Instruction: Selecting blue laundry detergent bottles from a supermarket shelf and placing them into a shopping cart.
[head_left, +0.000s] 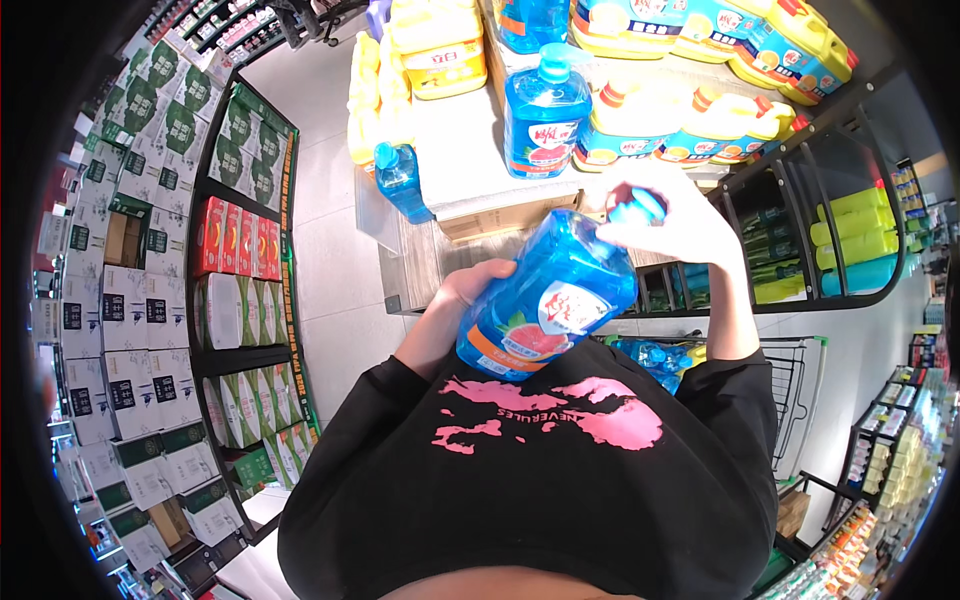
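Note:
A large blue bottle of dish soap (547, 300) is held tilted before my chest, its front label with a cut grapefruit facing up. My left hand (480, 281) grips the bottle's side, with part of the fingers hidden behind it. Around the blue pump head (639, 206) at its upper end, the fingers of my right hand (686, 214) are curled. Just beyond, a similar blue pump bottle (547, 120) stands upright on the white top of a display. Another blue bottle (401, 184) stands at the display's left corner.
Yellow jugs (630, 124) line the display's right side, and more yellow containers (442, 56) stand at its left. A shopping cart (799, 405) with blue bottles (652, 356) is by my right side. Stacked cartons (142, 315) fill the shelving on the left.

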